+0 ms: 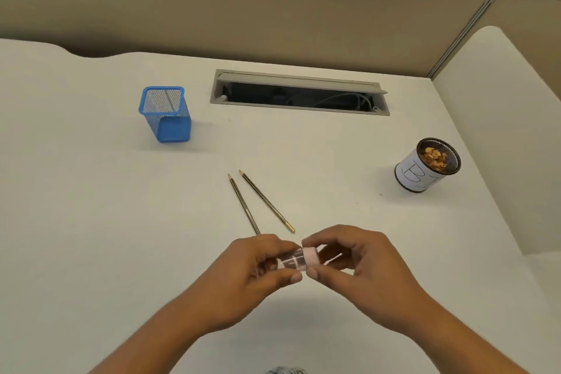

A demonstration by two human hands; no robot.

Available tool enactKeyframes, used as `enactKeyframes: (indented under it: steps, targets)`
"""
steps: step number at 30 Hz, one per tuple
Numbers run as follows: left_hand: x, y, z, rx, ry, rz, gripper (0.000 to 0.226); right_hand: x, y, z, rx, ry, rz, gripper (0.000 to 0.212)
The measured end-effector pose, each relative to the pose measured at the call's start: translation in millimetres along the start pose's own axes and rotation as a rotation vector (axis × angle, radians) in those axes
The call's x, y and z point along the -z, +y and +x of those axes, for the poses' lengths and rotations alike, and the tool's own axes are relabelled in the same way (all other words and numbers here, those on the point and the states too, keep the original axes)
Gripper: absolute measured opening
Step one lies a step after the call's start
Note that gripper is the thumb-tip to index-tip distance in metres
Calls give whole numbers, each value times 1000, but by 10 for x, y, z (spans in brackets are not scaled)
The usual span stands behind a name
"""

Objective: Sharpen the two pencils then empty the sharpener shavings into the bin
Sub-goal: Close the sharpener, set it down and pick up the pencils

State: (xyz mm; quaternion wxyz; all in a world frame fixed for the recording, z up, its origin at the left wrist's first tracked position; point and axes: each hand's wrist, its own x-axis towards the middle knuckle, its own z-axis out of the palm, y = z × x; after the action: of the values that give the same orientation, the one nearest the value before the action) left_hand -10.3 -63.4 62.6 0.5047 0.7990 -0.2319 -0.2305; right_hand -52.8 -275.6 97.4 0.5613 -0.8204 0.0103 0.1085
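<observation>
Both hands meet over the near edge of the desk (91, 222), sharing one small object. The left hand (258, 267) is curled closed around the clear barrel of the pencil sharpener (293, 261); the right hand (349, 258) pinches the pale pink cap end between thumb and forefingers, with the remaining fingers loosely bent. Neither hand holds anything else.

Just beyond the knuckles lie the two pencils (261, 202), side by side but apart, points directed away from the hands — the blunt end of the left one vanishes behind the left hand. Well off to the right of the right hand stands the bin (425, 168), a mesh cup wrapped in a hand-lettered paper label, already holding shavings. Far beyond the left hand sits a blue mesh pencil holder (165, 114).

Handling (judged, not observed): the sharpener looks light, rigid and smooth, so it may slip or pop apart suddenly; grip the barrel firmly and twist or pull at the cap seam. The shavings are featherweight and would scatter if the barrel is opened away from the bin.

Hard to make out: the barrel's contents, the blade, and whether cap and barrel are being joined or separated. The label's lettering is partly turned from view.
</observation>
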Motion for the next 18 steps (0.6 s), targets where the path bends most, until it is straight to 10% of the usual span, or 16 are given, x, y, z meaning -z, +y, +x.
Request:
enactKeyframes:
  steps: [18]
  targets:
    - [397, -107, -426, -36, 110, -34, 20, -627, -119, 18, 57, 96, 135, 29]
